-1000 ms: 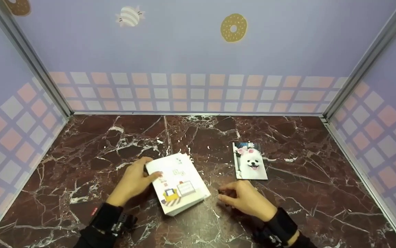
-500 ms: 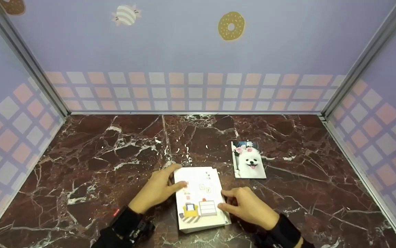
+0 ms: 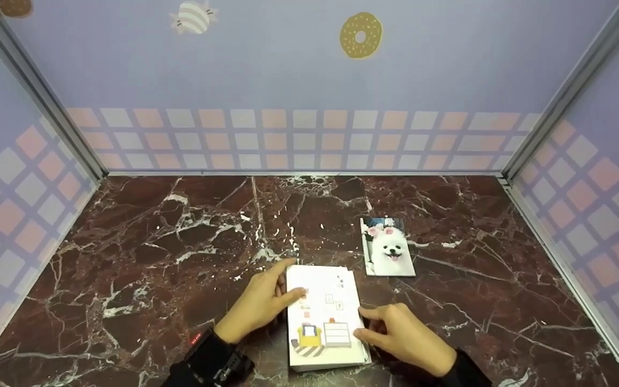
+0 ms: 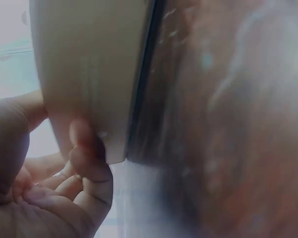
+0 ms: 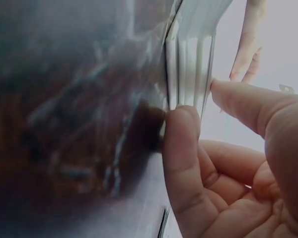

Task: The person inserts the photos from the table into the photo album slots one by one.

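Observation:
A small white photo album (image 3: 322, 285) with a printed yellow armchair and a cabinet on its cover lies near the front of the table. My left hand (image 3: 258, 302) grips its left edge, thumb on the cover. In the left wrist view, fingers curl against the album's spine side (image 4: 89, 64). At the opposite edge, my right hand (image 3: 408, 338) pinches the album, thumb at the cover's border. The right wrist view shows its layered page edges (image 5: 188, 64) between thumb and fingers. A photo (image 3: 392, 255) of a fluffy white dog lies beyond the right hand.
The table (image 3: 207, 204) has a dark red marbled top with white veins. A lilac back wall (image 3: 266, 64) with a checked band closes off the far side, and side walls stand at left and right.
My left hand has brought the album rightward and toward the front, turning it upright from a slant. My right hand has taken hold of its right edge. The dog photo stays put.

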